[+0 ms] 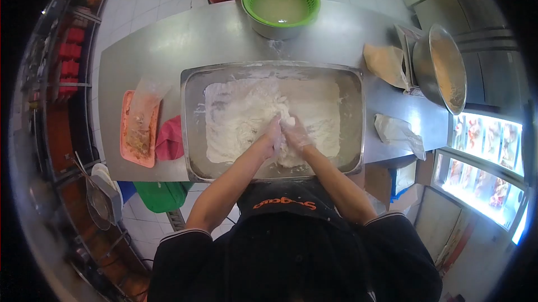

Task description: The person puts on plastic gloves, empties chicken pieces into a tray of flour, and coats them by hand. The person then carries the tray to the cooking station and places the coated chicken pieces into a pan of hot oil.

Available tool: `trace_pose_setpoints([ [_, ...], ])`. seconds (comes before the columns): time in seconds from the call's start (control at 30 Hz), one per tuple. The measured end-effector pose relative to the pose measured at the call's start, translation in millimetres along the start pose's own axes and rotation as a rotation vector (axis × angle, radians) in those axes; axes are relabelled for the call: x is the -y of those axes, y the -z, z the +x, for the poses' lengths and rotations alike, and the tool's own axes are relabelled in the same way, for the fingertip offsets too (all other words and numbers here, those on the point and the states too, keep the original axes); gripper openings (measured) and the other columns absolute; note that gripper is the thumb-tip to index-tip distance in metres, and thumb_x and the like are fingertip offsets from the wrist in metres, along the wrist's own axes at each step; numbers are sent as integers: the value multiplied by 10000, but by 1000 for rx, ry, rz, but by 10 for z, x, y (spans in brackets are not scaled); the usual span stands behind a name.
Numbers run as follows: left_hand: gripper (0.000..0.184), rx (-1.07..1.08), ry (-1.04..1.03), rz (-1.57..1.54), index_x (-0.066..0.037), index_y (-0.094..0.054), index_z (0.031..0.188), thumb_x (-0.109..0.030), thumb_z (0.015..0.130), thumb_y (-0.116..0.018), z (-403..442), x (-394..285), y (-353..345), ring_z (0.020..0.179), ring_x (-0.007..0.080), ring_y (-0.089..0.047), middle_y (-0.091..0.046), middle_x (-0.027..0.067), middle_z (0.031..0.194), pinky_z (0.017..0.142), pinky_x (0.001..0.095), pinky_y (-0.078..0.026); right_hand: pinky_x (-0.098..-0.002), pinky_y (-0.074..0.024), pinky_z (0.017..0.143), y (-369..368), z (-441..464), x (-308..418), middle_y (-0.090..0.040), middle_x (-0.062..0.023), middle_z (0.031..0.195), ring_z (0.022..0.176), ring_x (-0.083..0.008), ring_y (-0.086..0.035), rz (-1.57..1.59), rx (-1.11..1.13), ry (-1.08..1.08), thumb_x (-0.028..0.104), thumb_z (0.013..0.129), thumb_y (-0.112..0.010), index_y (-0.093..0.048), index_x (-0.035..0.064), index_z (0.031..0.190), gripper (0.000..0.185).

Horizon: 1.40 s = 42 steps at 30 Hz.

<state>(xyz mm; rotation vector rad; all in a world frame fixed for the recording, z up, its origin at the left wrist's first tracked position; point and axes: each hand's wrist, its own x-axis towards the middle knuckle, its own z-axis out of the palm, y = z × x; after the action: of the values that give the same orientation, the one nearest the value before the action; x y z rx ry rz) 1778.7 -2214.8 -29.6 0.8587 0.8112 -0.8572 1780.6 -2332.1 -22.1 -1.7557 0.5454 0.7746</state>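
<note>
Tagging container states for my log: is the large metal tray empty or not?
The tray is not empty: white powder spreads over much of its floor.

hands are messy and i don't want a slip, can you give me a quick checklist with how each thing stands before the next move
1. Both hands within the rim: ok; left hand and right hand are together inside the metal tray.
2. Hands clean enough to touch other things: not ok; both carry white residue.
3. White powder available: ok; it covers much of the tray floor.
4. What lies between the hands, and whether it is evenly coated: cannot tell; only a white mass shows.
5. Green basket set in the metal pot: ok; cloudy liquid shows inside it.
</note>
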Motion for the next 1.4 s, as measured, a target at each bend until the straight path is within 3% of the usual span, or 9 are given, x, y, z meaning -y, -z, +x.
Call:
trace_pose_setpoints([
  [0.2,836,222,23,-90,-75,-256,1548,-669,972,-377,-168,-159,61,1329,328,-461,-428,178,1501,1076,478,-391,-370,-449,990,355,36,-183,-608,-133,1283,1162,-248,-567,278,121,-1,444,944,-592,-583,27,1303,551],
  [0.3,725,-323,-32,398,-43,-351,1486,-547,984,-493,-173,-127,296,1178,282,-591,-578,178,1342,977,415,-477,-382,-444,1012,591,-281,262,-591,-194,1314,1189,-286,-566,168,79,-25,427,951,-545,-588,42,1302,523],
  [0.4,657,125,-289,556,-24,-364,1458,-406,968,-577,-26,-80,727,1162,275,-601,-601,185,1290,972,401,-479,-385,-413,1066,819,-223,607,-561,-254,1329,1190,-337,-564,-835,401,314,378,944,-542,-539,-28,1332,561],
  [0.6,572,-625,-732,1026,-24,-402,1406,-332,958,-577,586,-123,510,1173,241,-563,-587,172,1289,1000,404,-439,-433,-381,1109,263,557,639,-498,-276,1414,1311,-388,-494,-744,-147,140,461,924,-538,-518,-21,1363,652],
  [0.7,489,-642,-761,820,-31,-485,1334,-348,965,-535,788,-115,239,1134,223,-581,-594,141,1287,995,373,-440,-428,-353,1141,-76,783,608,-465,-231,1463,1414,-335,-388,-1548,43,279,400,885,-635,-457,49,1443,683],
  [0.77,492,-119,-212,418,-46,-525,1316,-391,966,-490,919,-108,492,1254,268,-508,-507,142,1413,1068,377,-388,-425,-298,1174,16,711,414,-418,-218,1499,1451,-326,-328,-559,70,190,425,909,-606,-458,72,1451,663],
  [1.0,622,-374,-67,354,-48,-514,1356,-525,972,-402,-200,12,635,1346,300,-410,-439,157,1482,1149,430,-278,-474,-334,1135,796,361,-140,-493,-233,1415,1364,-367,-411,-834,295,371,535,945,-548,-478,78,1412,657],
  [1.2,689,-89,-42,41,-51,-463,1429,-573,991,-360,698,639,527,1330,294,-460,-484,141,1458,1114,454,-351,-457,-351,1128,123,430,-619,-414,-303,1458,1378,-400,-376,-719,-365,110,540,855,-652,-394,32,1472,840],
  [1.4,564,64,-83,-142,-61,-490,1388,-488,1046,-355,439,353,355,1171,267,-586,-584,117,1315,1015,413,-474,-429,-403,1076,262,39,-111,-535,-154,1359,1263,-312,-504,265,2,-143,518,884,-618,-488,57,1401,704],
])
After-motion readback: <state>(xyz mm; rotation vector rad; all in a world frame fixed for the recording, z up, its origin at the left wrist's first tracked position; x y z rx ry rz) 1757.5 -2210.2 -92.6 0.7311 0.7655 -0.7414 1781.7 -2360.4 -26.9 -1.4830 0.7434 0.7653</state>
